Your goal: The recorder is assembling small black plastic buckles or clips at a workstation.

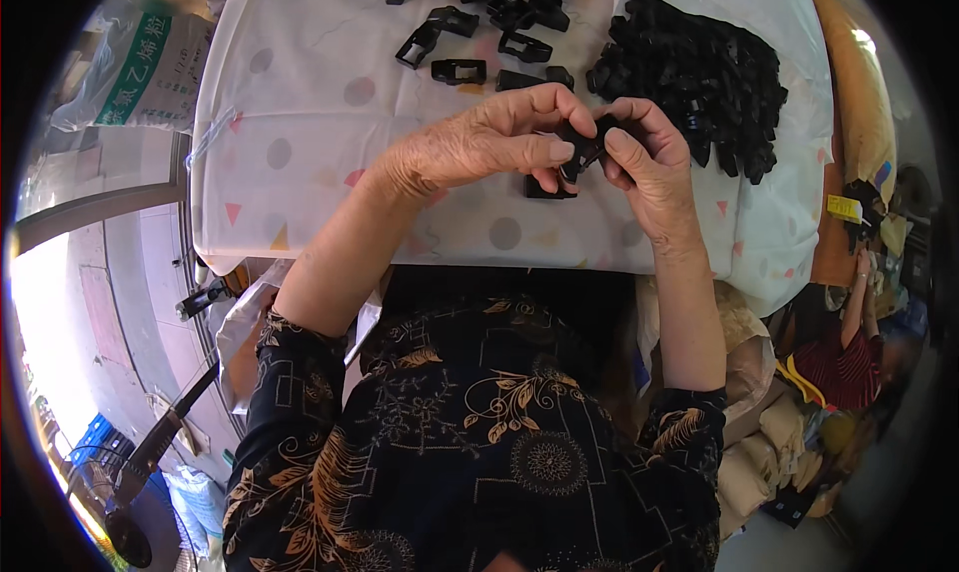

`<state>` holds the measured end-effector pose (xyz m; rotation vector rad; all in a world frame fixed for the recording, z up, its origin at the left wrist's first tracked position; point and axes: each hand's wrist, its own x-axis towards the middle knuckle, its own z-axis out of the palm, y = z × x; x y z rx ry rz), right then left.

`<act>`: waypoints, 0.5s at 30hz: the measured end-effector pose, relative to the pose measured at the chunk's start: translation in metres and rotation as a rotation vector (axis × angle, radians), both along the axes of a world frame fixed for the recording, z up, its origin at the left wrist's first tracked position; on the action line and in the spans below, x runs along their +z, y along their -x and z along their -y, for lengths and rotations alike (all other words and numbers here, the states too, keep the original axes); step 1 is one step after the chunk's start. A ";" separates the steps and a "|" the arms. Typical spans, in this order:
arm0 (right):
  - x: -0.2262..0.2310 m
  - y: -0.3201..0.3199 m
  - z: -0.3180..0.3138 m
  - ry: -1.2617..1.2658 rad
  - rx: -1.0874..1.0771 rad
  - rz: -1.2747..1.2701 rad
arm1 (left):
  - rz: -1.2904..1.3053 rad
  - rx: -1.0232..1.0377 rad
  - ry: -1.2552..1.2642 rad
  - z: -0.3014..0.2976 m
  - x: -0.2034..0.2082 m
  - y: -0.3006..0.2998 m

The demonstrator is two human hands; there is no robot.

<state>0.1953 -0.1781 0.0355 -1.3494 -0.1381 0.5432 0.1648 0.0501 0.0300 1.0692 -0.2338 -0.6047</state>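
My left hand (479,142) and my right hand (649,157) meet above the table, both pinching one small black plastic buckle piece (582,144) between fingertips. Another black piece (544,187) lies on the cloth just below my hands. A heap of black plastic parts (699,72) sits to the right of my right hand. Several separate black buckles (460,70) lie spread at the far middle of the table.
The table wears a white cloth (300,102) with pastel dots and triangles. A white sack (140,67) stands at the far left. Another person (849,342) sits low at the right among bags and clutter. A dark floor fan (130,532) is at lower left.
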 end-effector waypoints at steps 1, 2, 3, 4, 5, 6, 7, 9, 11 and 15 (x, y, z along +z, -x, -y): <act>0.003 -0.002 -0.001 0.045 0.026 0.040 | -0.002 0.013 0.011 0.001 0.000 0.000; 0.005 -0.002 -0.003 0.056 0.040 0.038 | 0.022 0.041 0.009 0.003 0.000 -0.002; 0.007 -0.003 -0.006 0.073 0.034 0.052 | 0.045 0.071 0.006 0.005 0.000 -0.002; 0.009 -0.004 -0.008 0.091 0.025 0.069 | 0.045 0.082 0.016 0.005 0.001 -0.004; 0.011 -0.005 -0.009 0.100 0.038 0.069 | 0.024 0.100 0.055 0.005 0.002 -0.005; 0.013 -0.005 -0.009 0.115 0.023 0.150 | 0.004 0.118 0.093 0.005 0.003 -0.006; 0.013 -0.006 -0.011 0.124 0.010 0.229 | 0.003 0.132 0.098 0.004 0.002 -0.006; 0.016 -0.007 -0.017 0.096 0.014 0.297 | -0.105 0.156 0.158 0.001 -0.001 -0.006; 0.019 -0.007 -0.019 0.068 0.013 0.365 | -0.049 0.142 0.163 -0.001 0.005 -0.002; 0.025 -0.012 -0.010 0.105 0.201 0.374 | 0.000 0.080 0.163 -0.001 0.012 0.005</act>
